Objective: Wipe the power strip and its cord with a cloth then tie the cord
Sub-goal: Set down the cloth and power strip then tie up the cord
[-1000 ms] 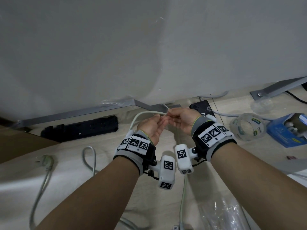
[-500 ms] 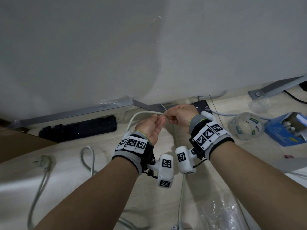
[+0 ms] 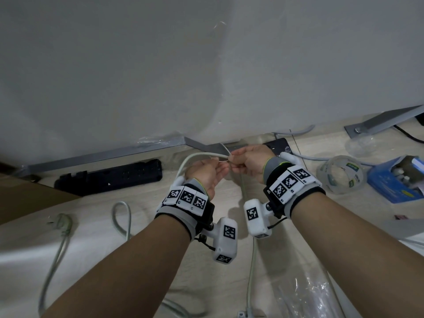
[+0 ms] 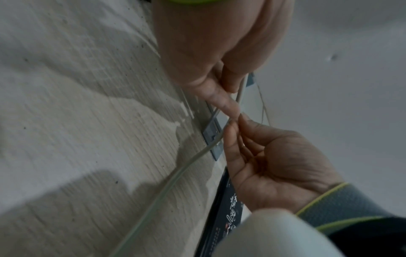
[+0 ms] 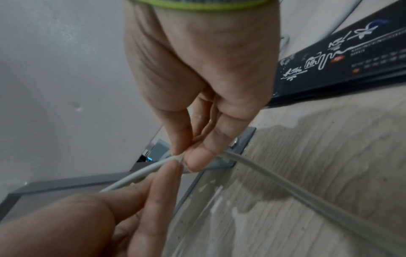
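Note:
A pale grey cord [image 3: 188,160] arches up off the wooden surface to my two hands, which meet in front of the wall. My left hand [image 3: 220,162] and right hand [image 3: 233,157] both pinch the cord at the same spot. In the right wrist view the right thumb and forefinger squeeze the cord [image 5: 285,186], with the left fingertips [image 5: 169,175] touching it. A thin wire-like tie [image 4: 262,102] sticks up beside the pinch. The cord's plug [image 3: 63,223] lies far left. A black power strip [image 3: 107,177] lies along the wall at left. No cloth is in view.
A tape roll [image 3: 341,174], a clear cup [image 3: 360,144] and a blue box [image 3: 397,177] sit to the right. A black printed box [image 3: 278,145] lies behind my right hand. A plastic bag [image 3: 305,292] is front right; grey metal brackets [image 3: 378,120] run along the wall.
Both hands have stayed joined at the cord and have shifted slightly up and away from me. The right wrist has turned a little. The grips are unchanged.

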`<state>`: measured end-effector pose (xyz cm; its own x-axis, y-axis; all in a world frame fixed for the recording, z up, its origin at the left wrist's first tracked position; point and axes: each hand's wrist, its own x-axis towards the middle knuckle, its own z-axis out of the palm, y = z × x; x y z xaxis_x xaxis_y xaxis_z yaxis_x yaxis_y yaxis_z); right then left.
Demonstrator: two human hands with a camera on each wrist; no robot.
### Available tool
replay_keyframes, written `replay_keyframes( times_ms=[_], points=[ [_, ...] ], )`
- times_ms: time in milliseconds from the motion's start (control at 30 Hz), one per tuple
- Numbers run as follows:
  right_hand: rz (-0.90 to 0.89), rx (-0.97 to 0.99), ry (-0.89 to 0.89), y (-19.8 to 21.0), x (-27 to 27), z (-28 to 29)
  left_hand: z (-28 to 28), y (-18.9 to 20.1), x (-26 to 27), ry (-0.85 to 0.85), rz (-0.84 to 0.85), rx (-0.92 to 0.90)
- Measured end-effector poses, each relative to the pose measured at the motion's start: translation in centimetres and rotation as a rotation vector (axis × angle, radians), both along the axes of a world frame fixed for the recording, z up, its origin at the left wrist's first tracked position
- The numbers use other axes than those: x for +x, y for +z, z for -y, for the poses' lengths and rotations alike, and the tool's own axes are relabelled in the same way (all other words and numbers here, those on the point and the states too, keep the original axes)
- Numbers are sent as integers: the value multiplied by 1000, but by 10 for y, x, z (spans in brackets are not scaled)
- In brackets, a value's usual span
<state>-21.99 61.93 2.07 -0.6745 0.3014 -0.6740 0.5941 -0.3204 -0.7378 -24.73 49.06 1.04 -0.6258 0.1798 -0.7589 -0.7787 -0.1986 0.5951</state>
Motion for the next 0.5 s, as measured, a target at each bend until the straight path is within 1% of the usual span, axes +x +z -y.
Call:
replay_keyframes(
  times_ms=[167,367,500],
  points=[
    [32,-44,40,0,-2,-3,3,1,-2,-22,0,-31],
    [47,-236,9,-4,1,-11,3,5,-2,-8,5,-18],
    [69,-288,-23,-7,1,-12,2,3,-1,-4,0,-5]
  ],
)
